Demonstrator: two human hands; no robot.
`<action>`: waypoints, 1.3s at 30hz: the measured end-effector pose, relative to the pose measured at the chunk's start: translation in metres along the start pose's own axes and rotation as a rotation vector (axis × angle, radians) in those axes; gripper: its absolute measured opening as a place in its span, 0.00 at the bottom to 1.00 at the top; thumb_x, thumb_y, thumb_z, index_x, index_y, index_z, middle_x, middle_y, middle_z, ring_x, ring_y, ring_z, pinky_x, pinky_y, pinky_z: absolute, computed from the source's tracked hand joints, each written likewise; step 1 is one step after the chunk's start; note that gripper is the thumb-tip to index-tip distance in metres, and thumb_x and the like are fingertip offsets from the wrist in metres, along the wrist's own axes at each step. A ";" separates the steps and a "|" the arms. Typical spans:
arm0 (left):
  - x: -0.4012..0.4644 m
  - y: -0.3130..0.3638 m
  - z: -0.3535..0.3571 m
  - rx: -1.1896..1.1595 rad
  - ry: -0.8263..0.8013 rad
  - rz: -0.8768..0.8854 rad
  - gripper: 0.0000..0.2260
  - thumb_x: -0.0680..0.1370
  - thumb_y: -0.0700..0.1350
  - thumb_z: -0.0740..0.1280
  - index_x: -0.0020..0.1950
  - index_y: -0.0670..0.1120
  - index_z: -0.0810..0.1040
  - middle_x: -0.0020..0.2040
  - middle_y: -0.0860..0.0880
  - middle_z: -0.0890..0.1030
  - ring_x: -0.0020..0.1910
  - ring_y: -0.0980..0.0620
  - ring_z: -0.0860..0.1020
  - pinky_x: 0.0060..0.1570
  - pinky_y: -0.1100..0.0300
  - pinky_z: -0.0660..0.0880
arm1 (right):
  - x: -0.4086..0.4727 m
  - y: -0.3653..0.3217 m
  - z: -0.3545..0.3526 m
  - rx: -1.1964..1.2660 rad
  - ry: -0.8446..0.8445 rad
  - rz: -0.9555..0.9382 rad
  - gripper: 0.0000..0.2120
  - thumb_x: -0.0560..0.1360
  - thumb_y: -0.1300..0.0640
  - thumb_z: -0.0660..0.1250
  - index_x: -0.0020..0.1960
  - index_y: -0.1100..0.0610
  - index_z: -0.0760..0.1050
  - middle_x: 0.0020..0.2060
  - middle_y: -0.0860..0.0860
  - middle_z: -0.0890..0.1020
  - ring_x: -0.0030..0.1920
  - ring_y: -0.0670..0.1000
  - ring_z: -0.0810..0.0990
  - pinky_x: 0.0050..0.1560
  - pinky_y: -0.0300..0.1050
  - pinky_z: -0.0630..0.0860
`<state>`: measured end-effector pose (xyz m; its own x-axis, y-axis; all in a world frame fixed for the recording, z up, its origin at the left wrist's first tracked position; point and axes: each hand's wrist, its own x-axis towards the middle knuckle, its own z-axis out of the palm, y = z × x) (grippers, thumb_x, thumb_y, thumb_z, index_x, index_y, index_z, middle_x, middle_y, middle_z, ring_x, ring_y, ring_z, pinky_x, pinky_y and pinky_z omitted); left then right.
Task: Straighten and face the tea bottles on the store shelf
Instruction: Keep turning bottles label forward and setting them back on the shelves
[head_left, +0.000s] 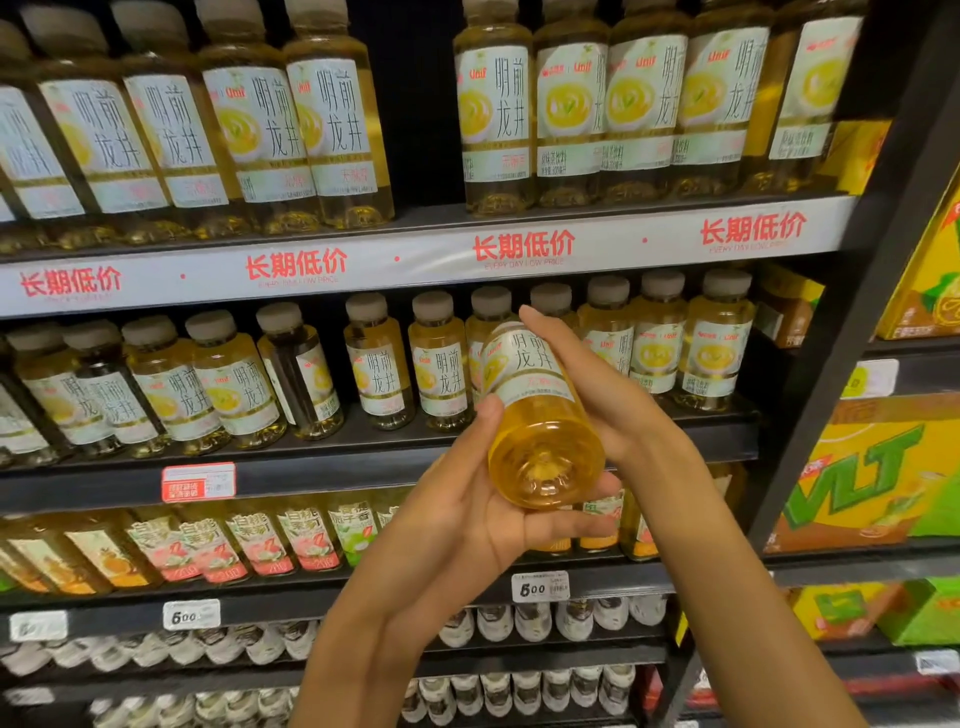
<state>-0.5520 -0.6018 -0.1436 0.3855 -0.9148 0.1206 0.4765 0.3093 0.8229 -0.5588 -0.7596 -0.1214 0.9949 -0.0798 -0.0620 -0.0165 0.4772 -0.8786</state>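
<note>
A yellow tea bottle with a white label is held in front of the middle shelf, tilted with its base toward me. My left hand cups its base from below, fingers curled under it. My right hand grips its right side, fingers reaching up to the neck. Behind it stands a row of the same tea bottles; one at the left is turned so its label faces sideways. The top shelf carries larger tea bottles with a gap in the middle.
A black upright post borders the shelves on the right, with yellow and green drink cartons beyond it. Lower shelves hold peach tea bottles and white-labelled bottles. Price tags hang on shelf edges.
</note>
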 end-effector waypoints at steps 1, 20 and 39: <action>0.000 -0.001 -0.001 0.022 0.011 -0.003 0.24 0.74 0.55 0.62 0.61 0.38 0.75 0.51 0.35 0.81 0.47 0.42 0.83 0.42 0.51 0.81 | 0.000 0.000 0.000 -0.008 0.005 -0.004 0.16 0.77 0.45 0.63 0.53 0.58 0.74 0.36 0.54 0.83 0.38 0.50 0.83 0.37 0.42 0.79; 0.015 -0.013 -0.031 0.710 0.215 0.390 0.24 0.71 0.44 0.73 0.65 0.52 0.71 0.58 0.58 0.81 0.59 0.59 0.78 0.53 0.69 0.74 | -0.037 0.001 0.007 -0.317 -0.104 -0.658 0.36 0.69 0.45 0.73 0.72 0.54 0.63 0.66 0.56 0.75 0.67 0.58 0.73 0.66 0.56 0.71; 0.013 -0.012 -0.049 0.771 0.202 0.395 0.24 0.64 0.57 0.78 0.58 0.56 0.80 0.55 0.52 0.83 0.56 0.53 0.80 0.54 0.64 0.76 | -0.049 -0.010 0.019 -0.557 -0.161 -0.756 0.29 0.66 0.61 0.72 0.66 0.56 0.68 0.56 0.53 0.78 0.57 0.57 0.79 0.57 0.51 0.76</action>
<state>-0.5138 -0.6046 -0.1792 0.5759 -0.6924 0.4346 -0.3573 0.2651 0.8956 -0.6053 -0.7438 -0.1009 0.7630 -0.0553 0.6440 0.6326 -0.1406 -0.7616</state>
